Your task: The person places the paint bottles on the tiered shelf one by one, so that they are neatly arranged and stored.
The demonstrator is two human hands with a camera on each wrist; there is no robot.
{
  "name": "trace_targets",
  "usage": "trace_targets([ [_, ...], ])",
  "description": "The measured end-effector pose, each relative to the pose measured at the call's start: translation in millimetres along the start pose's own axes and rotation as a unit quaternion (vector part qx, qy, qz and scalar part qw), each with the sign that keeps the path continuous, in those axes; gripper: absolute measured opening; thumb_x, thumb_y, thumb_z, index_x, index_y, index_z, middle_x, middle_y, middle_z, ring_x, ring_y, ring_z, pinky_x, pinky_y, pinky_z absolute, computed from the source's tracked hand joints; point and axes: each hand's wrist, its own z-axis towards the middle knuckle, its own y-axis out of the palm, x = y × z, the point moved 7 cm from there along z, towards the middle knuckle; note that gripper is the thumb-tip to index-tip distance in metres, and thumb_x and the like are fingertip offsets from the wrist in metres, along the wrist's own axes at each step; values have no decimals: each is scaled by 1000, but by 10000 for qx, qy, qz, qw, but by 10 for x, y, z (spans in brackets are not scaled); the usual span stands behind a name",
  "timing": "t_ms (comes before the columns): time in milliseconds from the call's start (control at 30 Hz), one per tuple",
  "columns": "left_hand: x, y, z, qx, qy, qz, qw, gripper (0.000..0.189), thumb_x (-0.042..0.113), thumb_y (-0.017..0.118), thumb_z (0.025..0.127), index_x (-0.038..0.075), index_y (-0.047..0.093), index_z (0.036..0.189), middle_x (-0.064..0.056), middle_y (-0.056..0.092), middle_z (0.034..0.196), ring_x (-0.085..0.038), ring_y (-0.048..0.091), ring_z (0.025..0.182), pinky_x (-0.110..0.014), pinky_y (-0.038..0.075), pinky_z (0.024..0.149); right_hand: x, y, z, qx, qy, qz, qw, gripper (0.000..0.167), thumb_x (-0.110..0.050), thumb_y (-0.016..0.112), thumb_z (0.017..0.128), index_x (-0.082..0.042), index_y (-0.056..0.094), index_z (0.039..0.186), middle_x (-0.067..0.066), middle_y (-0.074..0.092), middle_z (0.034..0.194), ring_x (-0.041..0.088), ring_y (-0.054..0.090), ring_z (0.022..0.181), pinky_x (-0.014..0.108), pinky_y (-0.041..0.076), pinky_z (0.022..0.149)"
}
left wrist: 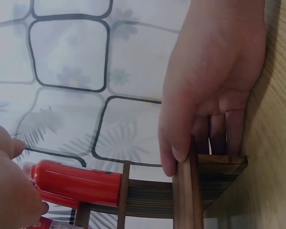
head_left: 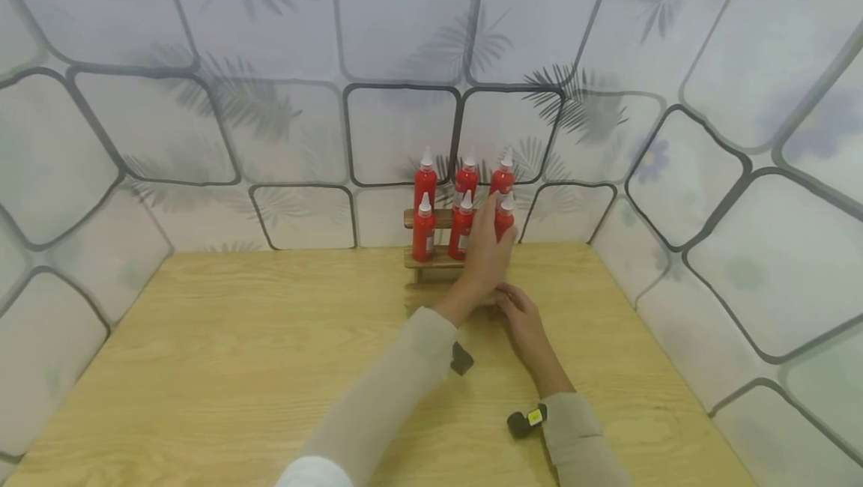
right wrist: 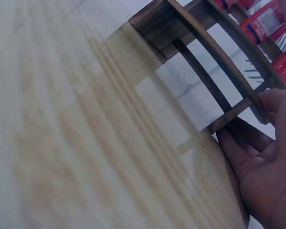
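A small tiered wooden rack point(head_left: 421, 296) stands on the table, with red squeeze bottles under white pointed caps in two rows, three per row. My left hand point(head_left: 487, 255) reaches over the rack and grips the front row's right-hand bottle point(head_left: 503, 225) near its top; that bottle stands on its tier. Part of this hand shows at the left wrist view's edge, beside a red bottle point(left wrist: 78, 181). At the rack's lower right end, my right hand point(head_left: 528, 326) holds the wood. Its thumb lies on one slat and its fingers reach beneath, as the right wrist view shows.
The light wood table point(head_left: 270, 352) spreads left and in front of the rack. Behind it rises a pale wall covering point(head_left: 404, 135) with dark outlines and leaf prints, and another panel point(head_left: 762, 247) borders the right side. A black wrist camera point(head_left: 519, 425) sits at my right cuff.
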Motion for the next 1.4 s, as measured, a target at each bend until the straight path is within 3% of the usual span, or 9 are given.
trace_targets([
  [200, 85, -116, -75, -153, -22, -155, 9998, 67, 26, 59, 102, 22, 25, 160, 1, 28, 165, -21, 28, 152, -52, 31, 121, -29, 4, 3, -46, -26, -111, 9999, 37, -18, 57, 103, -4, 55, 137, 13, 61, 132, 26, 63, 107, 31, 56, 95],
  [467, 193, -206, -262, -517, 64, -330, 9981, 66, 39, 58, 101, 24, 29, 159, 0, 35, 161, -21, 36, 146, -52, 35, 118, -23, -60, 18, -165, -210, -67, 9996, 42, -27, 60, 102, -4, 56, 137, 4, 64, 126, 18, 66, 102, 27, 57, 90],
  [600, 179, -274, -409, -755, 48, -328, 9966, 67, 45, 57, 101, 26, 29, 158, -1, 38, 158, -22, 41, 142, -53, 40, 114, 2, -53, 15, -231, -135, 38, 9996, 44, -30, 62, 101, -6, 56, 137, 6, 62, 130, 18, 66, 105, 28, 56, 93],
  [800, 106, -485, -645, -786, 128, -419, 9959, 69, 49, 60, 99, 29, 31, 158, -3, 43, 156, -21, 46, 137, -51, 45, 111, -10, 4, 10, -308, -64, -82, 9995, 48, -34, 62, 101, -7, 54, 140, 9, 57, 138, 19, 64, 112, 30, 54, 99],
  [967, -8, -736, -854, -715, -108, -300, 9969, 70, 51, 62, 97, 28, 33, 157, 0, 44, 154, -21, 44, 140, -48, 42, 114, -103, 22, -1, -233, 53, -115, 9996, 44, -28, 59, 102, -6, 53, 141, 14, 55, 139, 28, 63, 114, 35, 54, 100],
  [1167, -294, -1119, -1068, -583, -503, 15, 9970, 69, 46, 62, 98, 23, 34, 157, -7, 46, 153, -30, 47, 137, -51, 44, 111, -449, -158, -145, 303, 200, -1284, 9911, 52, -37, 47, 107, -11, 42, 151, 9, 41, 157, 29, 39, 143, 49, 34, 119],
  [1300, -464, -1438, -1164, -439, -714, 291, 9961, 66, 47, 55, 102, 19, 32, 157, -11, 41, 156, -35, 47, 136, -55, 46, 107, -711, -329, -220, 780, -172, -1863, 9792, 54, -38, 42, 108, -10, 38, 153, 14, 36, 159, 35, 32, 147, 53, 28, 122],
  [1400, -567, -1714, -1224, -298, -789, 579, 9948, 62, 42, 50, 105, 15, 31, 157, -12, 38, 158, -37, 44, 136, -57, 43, 108, -759, -413, -228, 1084, -595, -2229, 9670, 56, -40, 42, 107, -8, 38, 153, 18, 35, 159, 38, 32, 146, 55, 27, 121],
])
